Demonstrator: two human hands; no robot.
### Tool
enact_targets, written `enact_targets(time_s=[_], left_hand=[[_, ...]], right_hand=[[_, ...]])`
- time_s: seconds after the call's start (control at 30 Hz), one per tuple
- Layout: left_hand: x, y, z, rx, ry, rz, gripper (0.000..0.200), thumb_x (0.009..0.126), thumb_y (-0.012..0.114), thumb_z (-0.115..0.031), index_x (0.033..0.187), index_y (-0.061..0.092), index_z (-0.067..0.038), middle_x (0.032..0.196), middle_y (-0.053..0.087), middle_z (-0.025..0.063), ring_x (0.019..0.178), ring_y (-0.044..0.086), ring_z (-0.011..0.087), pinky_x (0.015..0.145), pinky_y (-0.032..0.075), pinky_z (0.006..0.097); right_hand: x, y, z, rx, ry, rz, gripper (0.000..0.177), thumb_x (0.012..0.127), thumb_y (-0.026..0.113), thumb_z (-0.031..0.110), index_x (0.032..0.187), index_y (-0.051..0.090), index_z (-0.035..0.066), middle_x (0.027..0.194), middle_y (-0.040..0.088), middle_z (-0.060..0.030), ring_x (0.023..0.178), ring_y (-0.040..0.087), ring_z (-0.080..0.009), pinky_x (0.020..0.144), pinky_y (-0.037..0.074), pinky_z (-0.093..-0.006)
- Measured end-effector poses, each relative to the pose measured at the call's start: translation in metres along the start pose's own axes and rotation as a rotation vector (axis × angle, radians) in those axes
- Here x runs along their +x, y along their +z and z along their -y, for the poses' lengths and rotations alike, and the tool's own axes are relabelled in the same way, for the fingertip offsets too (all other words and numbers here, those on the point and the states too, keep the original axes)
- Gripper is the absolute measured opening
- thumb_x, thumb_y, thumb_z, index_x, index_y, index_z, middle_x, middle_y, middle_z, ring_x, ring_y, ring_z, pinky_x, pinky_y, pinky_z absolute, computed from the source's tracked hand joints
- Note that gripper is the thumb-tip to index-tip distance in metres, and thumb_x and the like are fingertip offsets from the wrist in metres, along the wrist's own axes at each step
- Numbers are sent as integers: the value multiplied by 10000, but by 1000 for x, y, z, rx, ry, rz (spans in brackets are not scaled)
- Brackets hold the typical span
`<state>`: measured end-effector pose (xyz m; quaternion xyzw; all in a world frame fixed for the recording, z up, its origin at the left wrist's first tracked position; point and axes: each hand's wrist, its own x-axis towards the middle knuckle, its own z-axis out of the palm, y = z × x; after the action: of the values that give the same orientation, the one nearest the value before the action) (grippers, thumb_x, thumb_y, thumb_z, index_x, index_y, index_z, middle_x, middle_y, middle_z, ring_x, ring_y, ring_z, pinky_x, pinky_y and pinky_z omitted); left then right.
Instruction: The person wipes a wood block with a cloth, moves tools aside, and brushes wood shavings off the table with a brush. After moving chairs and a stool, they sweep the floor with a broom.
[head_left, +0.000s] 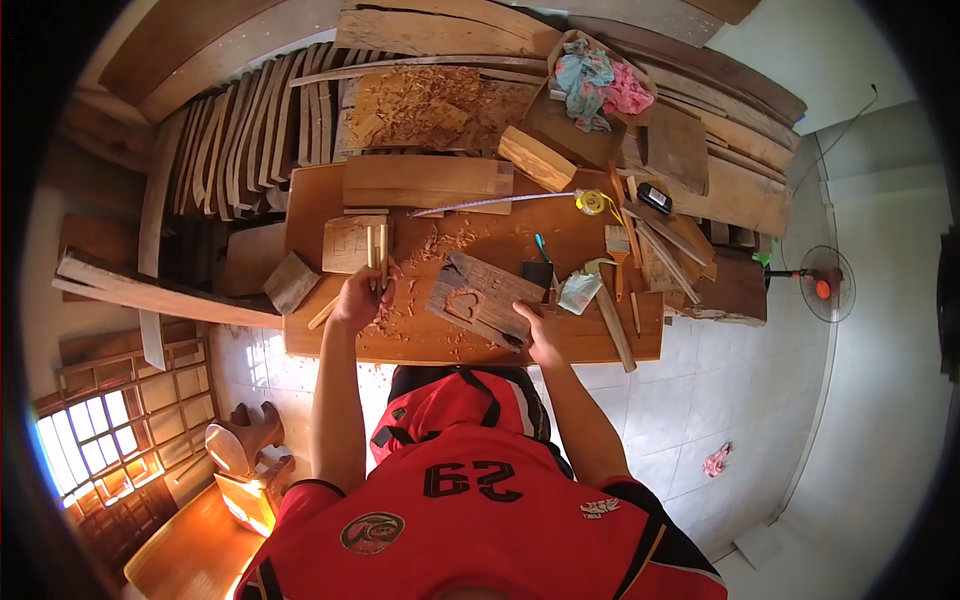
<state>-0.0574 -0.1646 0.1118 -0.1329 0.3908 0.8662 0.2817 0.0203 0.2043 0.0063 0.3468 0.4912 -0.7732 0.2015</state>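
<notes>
My left hand (360,297) is closed around a bundle of carving chisels (377,245); their pale wooden handles point away from me, and the blades are hidden. Beyond them a light wooden block (342,243) with carved lines lies on the table. My right hand (541,336) grips the right edge of a dark carved board (480,300), which is tilted at an angle over the table. A heart outline and small marks are cut into its face. Curled wood shavings (446,240) are scattered around the board.
On the table (600,345) are a tape measure (590,202), a brush (618,250), a cloth (580,290), a black phone-like device (654,197) and wood strips (615,330). Stacked planks (250,130) line the back. A fan (824,290) stands right; a wooden chair (245,440) is left.
</notes>
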Motion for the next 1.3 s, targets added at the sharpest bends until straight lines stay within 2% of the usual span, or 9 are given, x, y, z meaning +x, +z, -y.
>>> enact_targets(time_s=[0.23,0.5,0.63,0.73,0.83,0.97,1.2,1.23,1.3], left_hand=[[-30,12,15,173,-61,-184,357,1055,429,-410,1044,536,-70,761,535,34,594,492,144,548,411,278],[-38,32,46,149,-88,-234,289,1048,474,-273,1146,518,-5,976,658,134,803,672,231,748,594,388],[-28,54,56,189,-160,-157,278,1044,484,-273,1172,522,-29,930,651,107,751,650,188,661,571,344],[-16,74,58,297,-248,100,284,1042,489,-284,1165,533,-31,885,629,76,704,621,155,618,539,313],[-12,115,49,420,-338,239,273,1026,530,-319,1083,578,-57,785,568,31,617,525,110,509,422,265],[-1,126,48,489,-483,347,361,1009,540,-436,1047,584,-81,765,559,31,594,491,106,491,375,262],[12,124,59,271,-692,463,590,984,377,-657,933,577,-104,776,564,6,643,535,127,578,445,287],[15,124,63,234,-703,472,577,983,382,-651,937,570,-107,781,561,3,647,535,128,582,448,288],[25,109,87,122,-699,438,471,999,451,-570,987,552,-110,809,551,-4,667,531,127,593,448,284]], right_hand=[[26,36,-5,-428,-129,-191,667,791,781,438,1242,600,-19,1224,652,-182,1139,620,-284,951,474,-392],[19,51,4,-787,-160,-317,712,810,727,441,1313,552,-33,1302,611,-219,1217,584,-328,1004,441,-372],[9,54,12,-963,-216,-354,693,850,702,447,1338,535,-16,1279,619,-221,1216,582,-330,1033,420,-367],[4,64,17,-816,-891,-316,618,898,668,430,1315,542,-8,1189,646,-248,1158,606,-334,1001,445,-392],[-58,106,76,-516,-539,132,465,957,621,408,1213,615,21,1037,692,-209,1005,661,-264,862,492,-365],[-73,109,85,-818,-768,118,369,960,628,397,921,686,35,679,666,-139,632,665,-246,617,493,-357],[-80,95,96,-980,-664,253,364,969,604,329,896,678,-19,813,692,-211,723,690,-318,674,513,-377],[-77,94,94,-876,-833,272,377,1001,537,368,903,668,29,718,654,-178,642,658,-324,576,479,-406],[-76,87,103,-742,-545,355,397,1021,484,387,984,644,25,772,672,-170,658,665,-311,602,490,-408]])
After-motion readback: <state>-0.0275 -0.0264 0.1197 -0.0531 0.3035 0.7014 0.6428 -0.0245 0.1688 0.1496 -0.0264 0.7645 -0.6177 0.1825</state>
